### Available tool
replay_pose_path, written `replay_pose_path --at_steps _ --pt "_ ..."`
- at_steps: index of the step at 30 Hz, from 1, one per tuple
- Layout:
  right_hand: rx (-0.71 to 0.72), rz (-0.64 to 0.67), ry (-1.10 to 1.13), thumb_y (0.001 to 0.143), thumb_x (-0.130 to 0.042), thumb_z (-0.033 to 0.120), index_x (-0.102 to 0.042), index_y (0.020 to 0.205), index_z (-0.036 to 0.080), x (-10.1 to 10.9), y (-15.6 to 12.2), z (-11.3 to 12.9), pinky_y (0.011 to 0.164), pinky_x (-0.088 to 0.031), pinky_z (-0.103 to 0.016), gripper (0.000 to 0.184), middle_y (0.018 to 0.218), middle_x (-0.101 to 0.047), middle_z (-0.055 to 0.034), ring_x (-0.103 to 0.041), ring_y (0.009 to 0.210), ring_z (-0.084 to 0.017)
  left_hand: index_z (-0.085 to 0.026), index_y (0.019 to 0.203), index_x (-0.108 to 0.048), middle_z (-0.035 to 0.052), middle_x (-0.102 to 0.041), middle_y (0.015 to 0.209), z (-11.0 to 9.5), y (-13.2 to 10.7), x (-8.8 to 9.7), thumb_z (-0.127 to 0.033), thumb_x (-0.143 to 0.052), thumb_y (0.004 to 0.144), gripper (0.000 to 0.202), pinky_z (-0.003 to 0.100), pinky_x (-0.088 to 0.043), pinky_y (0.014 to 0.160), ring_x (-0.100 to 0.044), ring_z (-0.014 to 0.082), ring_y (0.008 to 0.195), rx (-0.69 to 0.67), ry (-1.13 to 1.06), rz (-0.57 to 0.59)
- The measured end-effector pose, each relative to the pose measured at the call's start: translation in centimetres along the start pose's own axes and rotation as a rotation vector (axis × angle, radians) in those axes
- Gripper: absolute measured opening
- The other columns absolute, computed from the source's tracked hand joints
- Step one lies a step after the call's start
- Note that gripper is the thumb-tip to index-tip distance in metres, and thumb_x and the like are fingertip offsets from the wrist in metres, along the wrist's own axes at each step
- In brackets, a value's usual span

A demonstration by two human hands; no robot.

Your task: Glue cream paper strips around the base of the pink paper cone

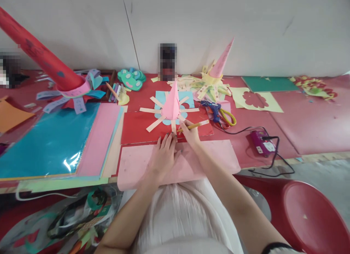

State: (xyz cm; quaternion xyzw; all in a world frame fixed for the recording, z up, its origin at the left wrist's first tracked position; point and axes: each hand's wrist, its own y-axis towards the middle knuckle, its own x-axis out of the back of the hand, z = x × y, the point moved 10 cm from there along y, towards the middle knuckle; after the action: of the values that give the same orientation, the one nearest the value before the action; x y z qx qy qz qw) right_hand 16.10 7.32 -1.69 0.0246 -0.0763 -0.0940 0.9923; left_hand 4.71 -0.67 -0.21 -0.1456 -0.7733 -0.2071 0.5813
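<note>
My right hand (189, 133) grips a yellow pencil (195, 125), its tip low over a pale paper strip (174, 126) that points toward me. My left hand (166, 148) lies flat with fingers stretched, fingertips at the near end of that strip. Several such strips fan out from the base of a pink paper cone (171, 102) standing upright. Under the cone is a light blue scalloped paper (166, 121), on a red board (136, 128). A pink sheet (218, 155) lies beneath my forearms at the table's front edge.
A blue glue gun (214, 110) and yellow-handled scissors (228, 116) lie to the right, with a corded purple power box (259, 142). Another pink cone (222, 60) stands behind. At left are a tall red cone (46, 55) and a blue plastic-wrapped pack (54, 141). A red stool (308, 210) stands at lower right.
</note>
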Motion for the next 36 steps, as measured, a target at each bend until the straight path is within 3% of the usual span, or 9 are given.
replay_pose_path --at_steps 7,17,23,30,36 --pt "0.132 -0.013 -0.156 0.083 -0.048 0.054 -0.04 0.059 0.023 -0.4 -0.6 1.8 0.053 -0.04 -0.024 0.041 0.05 -0.045 0.0055 -0.045 0.048 -0.009 -0.011 0.135 -0.046 0.016 -0.045 0.143 0.2 0.0 0.0 -0.031 -0.044 0.094 0.046 0.051 -0.029 0.112 -0.039 0.0309 0.134 0.003 -0.026 -0.016" --pt "0.108 0.0 -0.225 0.08 -0.046 0.039 -0.029 0.054 0.023 -0.8 -0.4 1.0 0.049 -0.031 -0.023 0.035 0.047 -0.033 0.0069 -0.034 0.048 -0.008 -0.011 0.136 -0.045 0.0165 -0.045 0.143 0.2 -0.1 -0.1 -0.03 -0.041 0.095 0.046 0.051 -0.031 0.111 -0.038 0.03 0.135 0.0 -0.008 0.009" --pt "0.111 -0.012 -0.217 0.078 -0.047 0.037 -0.026 0.053 0.023 -0.7 -0.4 1.4 0.048 -0.029 -0.023 0.035 0.046 -0.03 0.007 -0.031 0.047 -0.008 -0.01 0.136 -0.045 0.0154 -0.045 0.143 0.3 -0.1 -0.2 -0.03 -0.041 0.095 0.046 0.049 -0.03 0.112 -0.038 0.0292 0.135 0.01 0.017 0.033" --pt "0.109 0.025 -0.204 0.075 -0.049 0.036 -0.026 0.052 0.022 -1.0 -0.4 1.1 0.046 -0.026 -0.023 0.035 0.046 -0.028 0.0076 -0.028 0.046 -0.007 -0.013 0.135 -0.047 0.0189 -0.042 0.143 0.5 -0.4 -0.1 -0.03 -0.044 0.094 0.045 0.049 -0.034 0.109 -0.041 0.0304 0.133 0.044 0.013 -0.036" --pt "0.13 -0.028 -0.198 0.076 -0.047 0.031 -0.024 0.053 0.022 -0.6 -0.3 1.1 0.047 -0.027 -0.023 0.033 0.047 -0.028 0.0075 -0.029 0.047 -0.007 -0.014 0.134 -0.048 0.0208 -0.044 0.141 0.7 -0.4 -0.2 -0.03 -0.048 0.092 0.045 0.051 -0.036 0.107 -0.043 0.0331 0.13 0.053 0.014 -0.058"
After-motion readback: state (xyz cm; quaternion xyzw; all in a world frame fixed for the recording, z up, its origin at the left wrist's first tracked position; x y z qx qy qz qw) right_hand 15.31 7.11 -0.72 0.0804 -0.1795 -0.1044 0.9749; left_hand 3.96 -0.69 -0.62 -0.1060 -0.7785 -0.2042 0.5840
